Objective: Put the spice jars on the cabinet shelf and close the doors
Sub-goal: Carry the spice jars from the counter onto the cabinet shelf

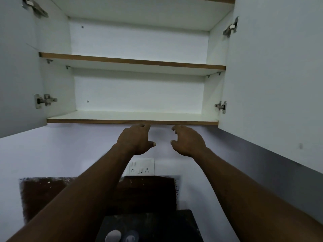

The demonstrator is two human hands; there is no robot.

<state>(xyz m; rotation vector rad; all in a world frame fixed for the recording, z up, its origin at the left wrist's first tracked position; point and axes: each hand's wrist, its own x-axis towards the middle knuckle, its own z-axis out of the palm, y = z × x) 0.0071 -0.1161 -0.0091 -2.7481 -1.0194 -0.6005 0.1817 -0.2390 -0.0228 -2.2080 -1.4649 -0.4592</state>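
The white wall cabinet stands open, its left door [17, 70] and right door [272, 81] swung wide. Nothing stands on its bottom shelf [132, 117] or on the upper shelf [132, 61]. My left hand [137, 138] and my right hand [189, 139] are raised side by side just under the bottom shelf's front edge, fingers loosely curled, holding nothing. The left fingertips reach that edge. Two round jar lids [113, 236] show at the bottom of the view, on a dark counter [174, 224] between my forearms.
A white socket and switch plate [141, 166] sits on the wall below my hands. Under it is a dark brown patch of wall [43, 194]. Metal hinges [44, 100] stick out on the inner sides of both doors.
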